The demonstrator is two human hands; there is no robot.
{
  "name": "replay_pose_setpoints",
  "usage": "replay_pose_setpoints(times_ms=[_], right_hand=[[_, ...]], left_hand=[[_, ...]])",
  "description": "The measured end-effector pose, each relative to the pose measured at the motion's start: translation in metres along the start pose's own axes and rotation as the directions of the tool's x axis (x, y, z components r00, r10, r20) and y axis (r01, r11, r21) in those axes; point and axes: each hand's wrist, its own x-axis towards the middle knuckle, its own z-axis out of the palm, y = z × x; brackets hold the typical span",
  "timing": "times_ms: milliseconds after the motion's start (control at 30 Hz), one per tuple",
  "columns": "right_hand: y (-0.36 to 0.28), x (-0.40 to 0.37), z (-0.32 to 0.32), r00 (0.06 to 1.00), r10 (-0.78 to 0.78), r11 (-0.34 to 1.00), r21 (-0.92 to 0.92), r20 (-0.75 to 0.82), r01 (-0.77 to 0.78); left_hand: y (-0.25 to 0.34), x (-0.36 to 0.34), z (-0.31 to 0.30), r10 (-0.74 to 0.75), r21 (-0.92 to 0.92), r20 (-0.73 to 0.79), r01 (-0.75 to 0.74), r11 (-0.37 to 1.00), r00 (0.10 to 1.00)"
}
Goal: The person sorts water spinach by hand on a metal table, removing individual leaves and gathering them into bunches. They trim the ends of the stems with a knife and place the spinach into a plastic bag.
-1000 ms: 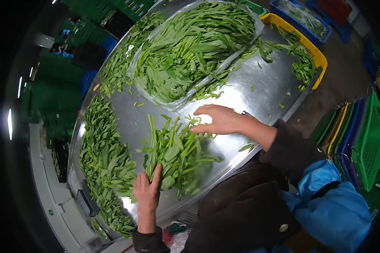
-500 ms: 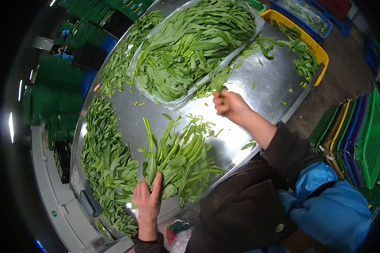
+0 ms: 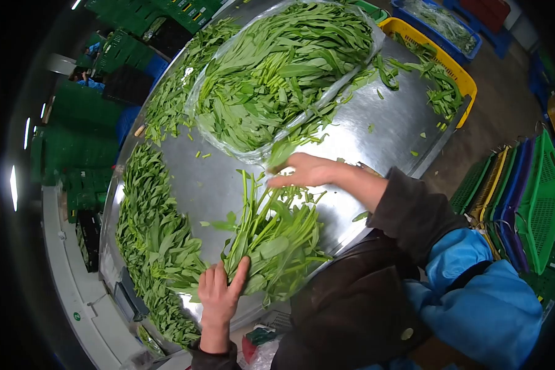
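Observation:
My left hand (image 3: 221,295) is closed around the lower side of a bunch of leafy green stems (image 3: 274,250), thumb laid along the leaves. The bunch fans out just above the metal table (image 3: 194,185), its pale stem ends pointing up and right. Over the stem tops is my right hand (image 3: 305,171), slightly blurred, with a loose green leaf (image 3: 281,152) at its fingers. Part of the grip on that leaf is hidden. Short cut stem pieces (image 3: 296,196) lie under and beside the right hand.
A large heap of greens (image 3: 283,74) in clear plastic fills the table's far side. More greens (image 3: 157,240) line the left edge. A yellow crate (image 3: 468,92) stands at the far right corner; stacked colourful baskets (image 3: 539,203) stand at right.
My right hand has moved left and down with the leaf, from beside the plastic-lined heap to the stem tops. My left hand and the bunch have shifted slightly right.

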Motion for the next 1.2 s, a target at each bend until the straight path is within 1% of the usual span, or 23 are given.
replay_pose_setpoints(times_ms=[67, 100, 167, 200, 267, 300, 333, 367, 433, 533, 567, 600, 633, 700, 733, 800, 867, 933, 1000, 1067, 1100, 1133, 1200], right_hand=[[-0.022, 0.003, 0.007, 0.977, -0.054, 0.995, 0.088, 0.207, 0.036], [-0.02, 0.003, 0.007, 0.977, -0.052, 0.995, 0.089, 0.207, 0.034], [-0.013, 0.008, 0.008, 0.978, -0.135, 0.908, 0.414, 0.159, 0.058], [0.005, 0.014, 0.007, 0.987, -0.156, 0.691, 0.717, 0.029, 0.088], [0.028, 0.018, -0.022, 0.995, 0.099, 0.531, 0.846, 0.005, -0.057], [0.02, 0.017, -0.023, 0.995, 0.096, 0.534, 0.843, 0.012, -0.061], [0.003, 0.01, -0.026, 0.979, 0.02, 0.99, 0.143, -0.202, 0.009], [-0.012, 0.003, -0.029, 0.941, -0.186, 0.753, -0.657, -0.282, -0.048], [-0.042, 0.014, -0.022, 0.806, -0.559, 0.717, -0.604, -0.197, 0.349], [-0.07, 0.017, 0.005, 0.856, -0.517, 0.708, -0.553, 0.017, 0.439], [-0.072, 0.021, 0.007, 0.91, -0.319, 0.751, -0.515, 0.265, 0.413], [-0.072, 0.022, 0.009, 0.862, -0.097, 0.791, -0.487, 0.498, 0.371], [-0.05, 0.021, 0.017, 0.916, -0.291, 0.912, -0.209, 0.277, 0.353], [-0.006, 0.027, 0.005, 0.832, -0.509, 0.844, 0.064, -0.219, 0.533], [-0.004, 0.014, -0.008, 0.972, 0.07, 0.685, 0.719, -0.224, 0.117], [-0.004, 0.002, -0.023, 0.953, 0.294, 0.909, 0.33, -0.078, -0.253], [-0.009, -0.007, 0.004, 0.976, 0.193, 0.981, -0.039, 0.104, -0.19], [-0.023, -0.017, 0.035, 0.997, -0.005, 0.977, -0.21, 0.071, 0.02], [-0.013, -0.006, 0.049, 0.993, -0.113, 0.986, -0.124, 0.022, 0.115], [0.001, 0.002, 0.037, 0.981, 0.075, 0.996, -0.028, -0.18, -0.082], [0.035, 0.011, 0.026, 0.94, -0.16, 0.982, -0.149, -0.302, 0.119], [0.047, 0.011, 0.003, 0.969, 0.053, 0.99, 0.139, -0.241, -0.02], [0.055, 0.013, -0.008, 0.973, 0.23, 0.918, 0.34, -0.033, -0.205]], left_hand=[[-0.002, 0.004, 0.002, 0.013, -0.004, 0.001, -0.013, 1.0, 1.0], [-0.003, 0.004, 0.002, 0.018, -0.015, 0.003, -0.018, 1.0, 1.0], [-0.004, 0.001, 0.001, 0.014, -0.029, 0.007, -0.014, 0.999, 1.0], [-0.004, -0.002, 0.0, 0.008, -0.029, -0.001, -0.008, 1.0, 1.0], [-0.004, -0.008, 0.0, -0.011, -0.029, -0.006, 0.011, 1.0, 1.0], [-0.005, -0.009, 0.0, -0.014, -0.017, -0.001, 0.014, 1.0, 1.0], [-0.005, -0.009, 0.001, -0.013, -0.007, 0.003, 0.013, 1.0, 1.0], [-0.006, -0.008, 0.002, -0.012, -0.012, 0.005, 0.012, 1.0, 1.0], [-0.006, -0.003, 0.003, 0.012, -0.002, 0.045, -0.012, 1.0, 0.999], [-0.003, 0.007, 0.004, 0.035, -0.042, 0.031, -0.034, 0.999, 0.999], [-0.002, 0.008, 0.004, 0.046, -0.042, 0.026, -0.045, 0.998, 0.999], [-0.002, 0.006, 0.003, 0.046, -0.042, 0.024, -0.045, 0.998, 0.999], [-0.001, 0.004, 0.002, 0.022, -0.049, 0.013, -0.022, 0.999, 1.0], [0.001, -0.006, 0.005, -0.034, -0.067, -0.017, 0.033, 0.997, 0.999], [0.003, -0.013, 0.005, -0.049, -0.071, -0.011, 0.048, 0.996, 0.999], [0.004, -0.021, 0.006, -0.124, -0.048, -0.006, 0.124, 0.991, 0.992], [0.006, -0.02, 0.006, -0.137, -0.054, -0.003, 0.136, 0.989, 0.991], [0.005, -0.016, 0.006, -0.136, -0.033, -0.022, 0.135, 0.99, 0.99], [0.004, -0.014, 0.004, -0.121, -0.042, -0.043, 0.119, 0.992, 0.992], [0.003, -0.018, 0.002, -0.123, -0.05, -0.064, 0.12, 0.992, 0.99], [0.002, -0.024, 0.0, -0.133, -0.075, -0.084, 0.127, 0.989, 0.988], [0.001, -0.028, -0.002, -0.143, -0.099, -0.108, 0.132, 0.986, 0.984], [0.0, -0.031, -0.003, -0.143, -0.088, -0.143, 0.131, 0.987, 0.979]])
